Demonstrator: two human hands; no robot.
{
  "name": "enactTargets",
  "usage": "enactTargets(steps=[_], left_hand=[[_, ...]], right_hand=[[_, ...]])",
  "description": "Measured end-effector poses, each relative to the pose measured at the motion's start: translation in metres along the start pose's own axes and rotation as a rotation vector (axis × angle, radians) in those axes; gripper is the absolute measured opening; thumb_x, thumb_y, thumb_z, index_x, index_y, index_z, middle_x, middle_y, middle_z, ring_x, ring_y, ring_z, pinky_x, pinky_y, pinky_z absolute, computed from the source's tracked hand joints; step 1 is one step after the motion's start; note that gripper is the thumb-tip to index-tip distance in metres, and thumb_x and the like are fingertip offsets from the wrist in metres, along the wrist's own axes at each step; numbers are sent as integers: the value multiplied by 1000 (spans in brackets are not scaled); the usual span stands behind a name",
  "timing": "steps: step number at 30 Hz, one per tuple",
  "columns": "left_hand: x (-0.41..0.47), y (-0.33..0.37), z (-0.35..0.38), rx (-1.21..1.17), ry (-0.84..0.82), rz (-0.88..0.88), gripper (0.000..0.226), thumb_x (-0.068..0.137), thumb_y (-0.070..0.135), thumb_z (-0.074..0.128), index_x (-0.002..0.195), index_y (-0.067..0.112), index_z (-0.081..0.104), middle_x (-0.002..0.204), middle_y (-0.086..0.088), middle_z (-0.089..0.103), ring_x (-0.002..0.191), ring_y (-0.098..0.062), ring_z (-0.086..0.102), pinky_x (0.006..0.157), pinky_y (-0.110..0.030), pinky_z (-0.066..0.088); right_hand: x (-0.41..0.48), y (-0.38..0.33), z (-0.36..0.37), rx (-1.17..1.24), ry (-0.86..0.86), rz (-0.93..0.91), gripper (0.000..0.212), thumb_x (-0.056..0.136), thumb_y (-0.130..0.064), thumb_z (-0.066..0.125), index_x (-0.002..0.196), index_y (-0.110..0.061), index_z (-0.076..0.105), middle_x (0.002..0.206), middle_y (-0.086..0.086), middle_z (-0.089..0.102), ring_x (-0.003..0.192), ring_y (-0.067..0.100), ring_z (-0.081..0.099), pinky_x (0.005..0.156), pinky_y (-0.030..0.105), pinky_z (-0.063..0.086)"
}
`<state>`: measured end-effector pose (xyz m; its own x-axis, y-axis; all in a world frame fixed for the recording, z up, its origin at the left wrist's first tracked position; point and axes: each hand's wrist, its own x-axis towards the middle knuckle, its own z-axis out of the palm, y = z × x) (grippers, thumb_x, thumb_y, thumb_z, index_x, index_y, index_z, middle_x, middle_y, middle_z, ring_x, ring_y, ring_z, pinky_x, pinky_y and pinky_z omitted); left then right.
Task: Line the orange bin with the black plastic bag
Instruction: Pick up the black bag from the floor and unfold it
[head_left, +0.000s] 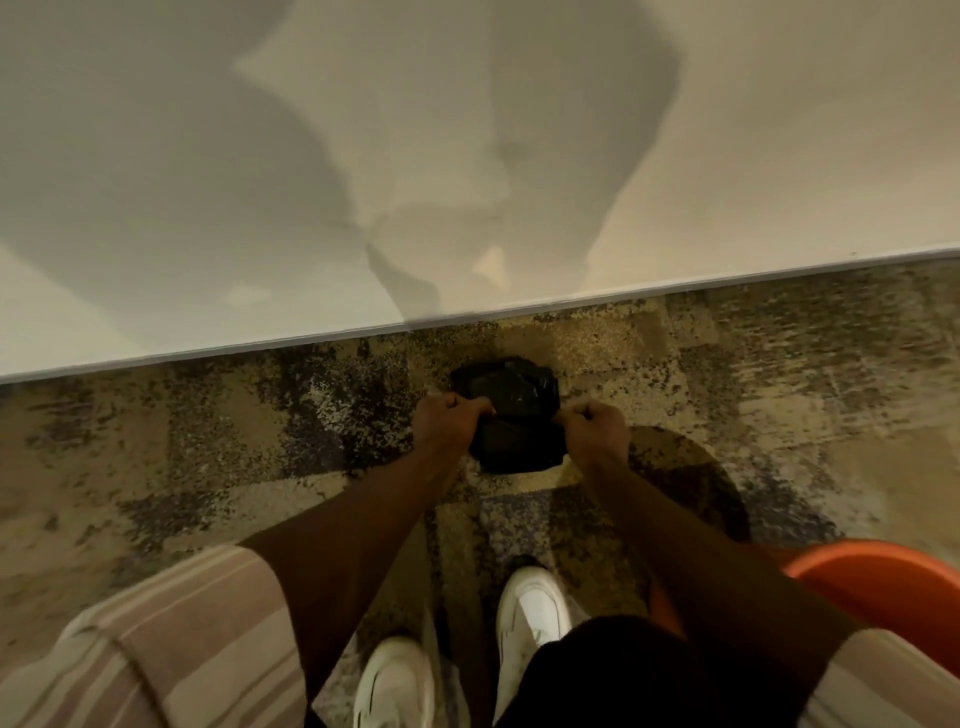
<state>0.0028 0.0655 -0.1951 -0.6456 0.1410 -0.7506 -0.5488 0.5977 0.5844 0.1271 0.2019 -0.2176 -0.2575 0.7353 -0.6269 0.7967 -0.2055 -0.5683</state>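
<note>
1. Holding the bag out in front, both hands are closed tight on it — the left hand pinches its left edge and the right hand pinches its right edge.
2. The bag is black and still bunched up small, in the air between the two fists.
3. The bin is orange. It sits on the floor at about 4 o'clock from the hands, well apart from the bag, and only part of its rim shows behind the right arm.
4. Two white shoes stand on the speckled carpet at 6 o'clock, below the hands.
5. A pale wall fills the top, at 12 o'clock — grey shadows lie on it.
6. Striped sleeves show at the bottom corners.
</note>
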Motion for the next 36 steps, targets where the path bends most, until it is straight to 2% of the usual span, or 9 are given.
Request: enactTargets(steps=[4, 9, 12, 15, 18, 22, 27, 32, 36], left_hand=[[-55, 30, -16, -142, -56, -67, 9, 81, 8, 77, 77, 4, 70, 84, -16, 68, 80, -31, 67, 66, -39, 58], [-129, 56, -39, -156, -94, -67, 14, 83, 10, 80, 85, 3, 69, 100, -23, 76, 96, -37, 75, 88, -54, 64], [-176, 76, -55, -134, -61, -112, 15, 82, 5, 85, 89, 7, 72, 106, -19, 78, 100, -36, 77, 89, -53, 66], [-225, 104, -74, -147, -44, -140, 27, 77, 5, 91, 85, 16, 67, 108, -16, 78, 100, -32, 77, 88, -52, 66], [-280, 135, -93, -112, -22, -84, 28, 76, 12, 94, 89, 16, 69, 97, -7, 77, 92, -23, 76, 76, -41, 67], [-348, 173, -120, -38, 49, 44, 30, 73, 21, 97, 87, 16, 70, 92, -4, 78, 85, -19, 75, 71, -34, 65], [-428, 211, -156, 43, 80, 205, 33, 70, 28, 97, 85, 16, 70, 91, -2, 78, 89, -22, 77, 79, -43, 68], [-484, 237, -188, -2, 45, 240, 35, 76, 46, 91, 73, 17, 72, 78, -2, 76, 77, -22, 76, 75, -43, 67], [-515, 250, -216, -29, -10, 213, 48, 87, 53, 78, 58, 19, 61, 54, 2, 55, 55, -17, 55, 57, -32, 47]], right_hand=[[-47, -25, -38, 185, -44, 41, 27, 95, -9, 70, 69, -12, 65, 72, 6, 65, 74, 24, 63, 67, 36, 54], [-117, -56, -86, 344, -133, 90, 29, 89, 2, 76, 67, -11, 63, 59, -7, 66, 69, 20, 66, 61, 28, 53], [-169, -76, -113, 458, -166, 125, 9, 89, -5, 80, 85, -6, 71, 84, 4, 75, 90, 27, 76, 68, 29, 59], [-224, -103, -140, 526, -172, 81, 28, 89, -10, 81, 114, -3, 70, 105, 7, 78, 100, 26, 77, 63, 20, 59], [-281, -130, -172, 495, -153, -62, 48, 87, -8, 83, 128, -18, 60, 115, -7, 70, 104, 11, 71, 66, 14, 58], [-331, -141, -207, 337, -175, -362, 96, 73, -35, 90, 156, -33, 42, 154, -1, 48, 141, 14, 52, 101, 33, 57], [-400, -180, -247, -124, -241, -634, 90, 68, -49, 85, 149, -26, 54, 158, 11, 35, 147, 22, 36, 112, 28, 47], [-455, -215, -271, -194, 5, -644, 21, 89, -35, 72, 102, -19, 77, 116, 1, 70, 113, 18, 61, 89, 40, 55], [-495, -245, -302, -12, -12, -458, 33, 97, -47, 67, 73, -24, 65, 64, -2, 69, 57, 12, 66, 54, 35, 51]])
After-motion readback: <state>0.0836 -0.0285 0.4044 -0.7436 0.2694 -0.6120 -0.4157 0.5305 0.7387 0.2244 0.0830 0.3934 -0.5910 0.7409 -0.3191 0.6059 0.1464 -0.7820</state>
